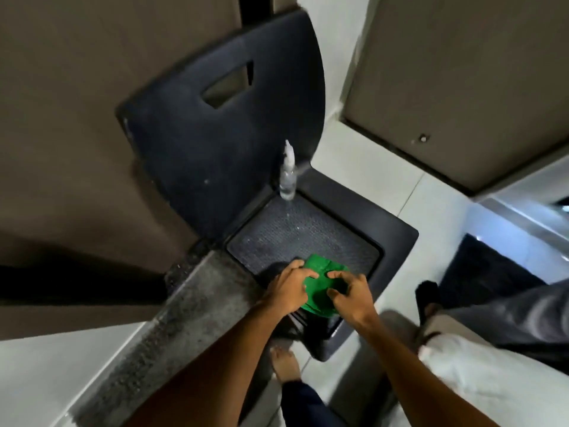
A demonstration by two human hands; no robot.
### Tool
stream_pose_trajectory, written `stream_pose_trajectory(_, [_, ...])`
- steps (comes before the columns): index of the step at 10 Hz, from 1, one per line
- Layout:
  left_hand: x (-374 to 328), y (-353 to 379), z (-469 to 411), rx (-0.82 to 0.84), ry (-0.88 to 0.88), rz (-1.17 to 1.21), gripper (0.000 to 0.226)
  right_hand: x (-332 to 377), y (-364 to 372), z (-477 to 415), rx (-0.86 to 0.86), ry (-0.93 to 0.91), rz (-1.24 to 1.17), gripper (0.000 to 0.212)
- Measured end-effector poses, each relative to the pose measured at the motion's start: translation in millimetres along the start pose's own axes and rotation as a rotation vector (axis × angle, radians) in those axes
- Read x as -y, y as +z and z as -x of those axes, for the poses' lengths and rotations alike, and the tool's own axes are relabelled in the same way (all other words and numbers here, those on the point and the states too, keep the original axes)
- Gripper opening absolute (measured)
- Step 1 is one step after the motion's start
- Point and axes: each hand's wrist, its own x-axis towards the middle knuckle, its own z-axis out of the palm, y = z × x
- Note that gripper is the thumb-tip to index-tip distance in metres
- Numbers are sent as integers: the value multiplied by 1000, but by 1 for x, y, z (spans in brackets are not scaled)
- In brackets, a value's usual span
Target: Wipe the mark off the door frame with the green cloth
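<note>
A green cloth lies folded on the front part of a black plastic chair's seat. My left hand rests on the cloth's left side with fingers spread over it. Curled fingertips of my right hand press on the cloth's right side. Both hands touch the cloth, which stays flat on the seat. A brown door fills the left of the view behind the chair. No mark on a door frame is visible.
A clear spray bottle stands at the back of the seat against the chair back. A grey stone threshold runs diagonally at lower left. My bare foot is on the tiled floor. Another person's leg is at right.
</note>
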Motion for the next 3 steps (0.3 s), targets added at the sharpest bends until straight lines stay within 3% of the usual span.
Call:
stream_pose_trajectory(1, [8,35,-13,122,22,-86,53,-35,13,-2,85,97,74,46])
stream_pose_trajectory(2, [13,51,-6,199,20,-292,67,-47,20,-1,180,174,415,55])
stream_pose_trajectory(3, [14,50,5,164,28,-436,76,-41,22,-2,156,91,683,52])
